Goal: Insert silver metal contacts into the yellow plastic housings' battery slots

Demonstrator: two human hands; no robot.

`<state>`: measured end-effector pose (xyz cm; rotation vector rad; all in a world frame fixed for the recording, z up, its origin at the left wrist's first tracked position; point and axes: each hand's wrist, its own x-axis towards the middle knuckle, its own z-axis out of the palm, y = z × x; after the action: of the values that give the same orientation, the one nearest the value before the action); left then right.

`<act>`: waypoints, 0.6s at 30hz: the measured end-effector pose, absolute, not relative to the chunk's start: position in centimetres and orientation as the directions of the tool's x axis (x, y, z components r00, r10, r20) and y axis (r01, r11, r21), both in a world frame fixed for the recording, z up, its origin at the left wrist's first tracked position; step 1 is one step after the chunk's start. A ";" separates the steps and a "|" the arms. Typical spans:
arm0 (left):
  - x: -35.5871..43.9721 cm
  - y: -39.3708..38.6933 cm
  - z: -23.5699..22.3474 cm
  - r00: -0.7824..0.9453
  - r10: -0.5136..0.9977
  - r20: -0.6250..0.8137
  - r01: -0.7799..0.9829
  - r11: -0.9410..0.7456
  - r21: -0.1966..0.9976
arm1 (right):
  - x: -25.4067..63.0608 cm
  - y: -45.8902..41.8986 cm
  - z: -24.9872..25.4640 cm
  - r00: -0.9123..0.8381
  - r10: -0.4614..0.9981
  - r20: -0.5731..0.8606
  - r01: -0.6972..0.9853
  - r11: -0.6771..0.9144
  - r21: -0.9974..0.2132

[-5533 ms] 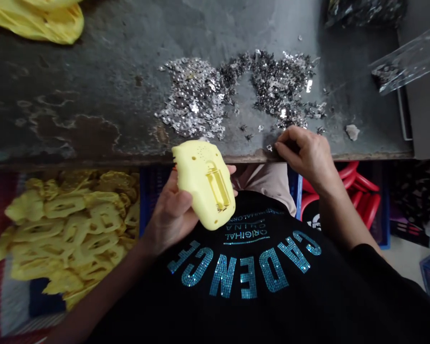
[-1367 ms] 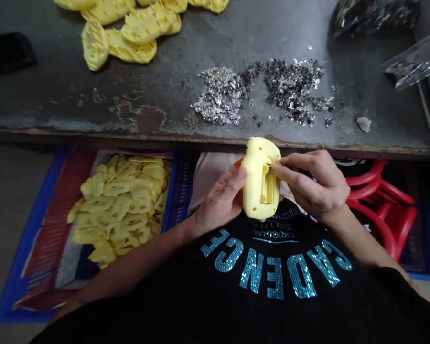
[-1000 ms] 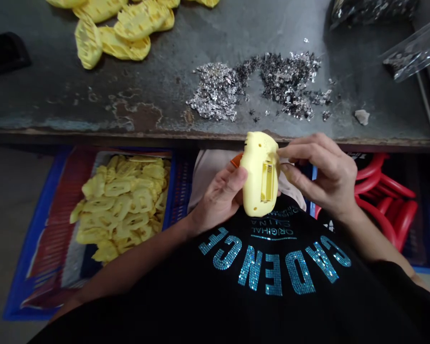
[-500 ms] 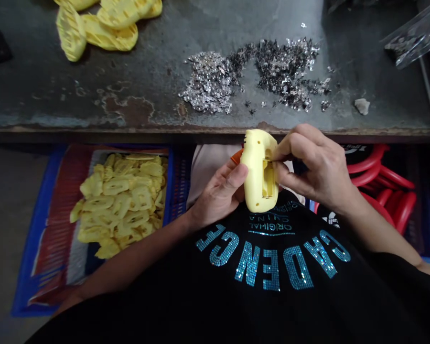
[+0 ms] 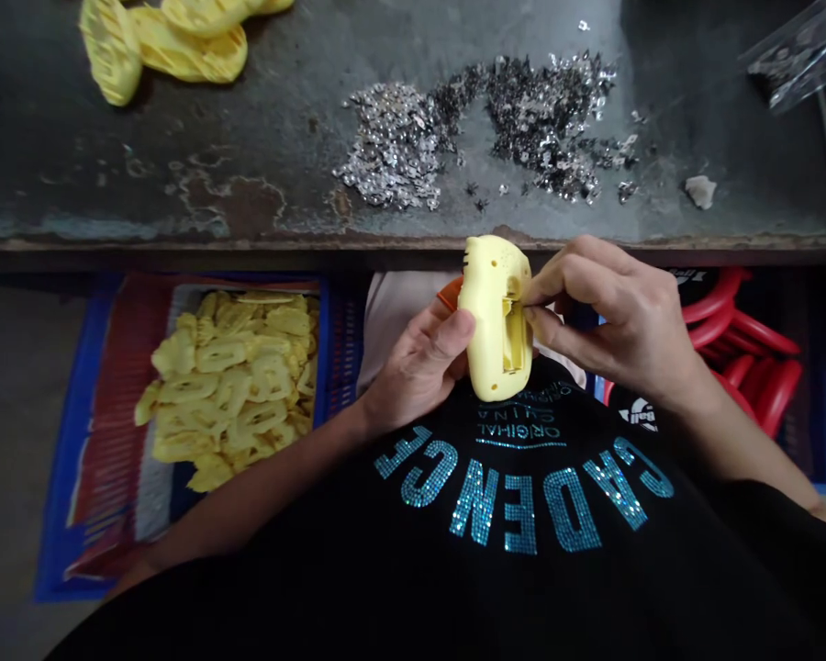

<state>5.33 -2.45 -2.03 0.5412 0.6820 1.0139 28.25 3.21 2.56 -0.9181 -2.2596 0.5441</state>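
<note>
My left hand grips a yellow plastic toy shell from its left side, holding it upright below the table edge, its open battery slot facing me. My right hand is pinched, thumb and forefinger pressed at the top of that slot; whatever small piece they hold is hidden. Two heaps of small shiny metal contacts lie on the grey table just beyond the shell.
A blue crate at my lower left holds several yellow plastic shells. More yellow shells lie at the table's far left. Red plastic stools stand at my right. A clear bag rests at the table's far right.
My right hand left the metal pieces on the table and came to the shell's battery slot, pinching at it. The shell turned upright. The view drifted down slightly.
</note>
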 end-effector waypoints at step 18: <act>3.7 -2.3 -0.6 0.288 0.934 -0.209 -0.360 0.308 0.880 | 27.4 4.5 0.2 -0.482 0.813 0.328 0.304 0.506 -0.807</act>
<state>3.71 -2.26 -0.64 0.8258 0.8552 1.0098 27.41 4.51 0.18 -0.9118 -2.0241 0.8947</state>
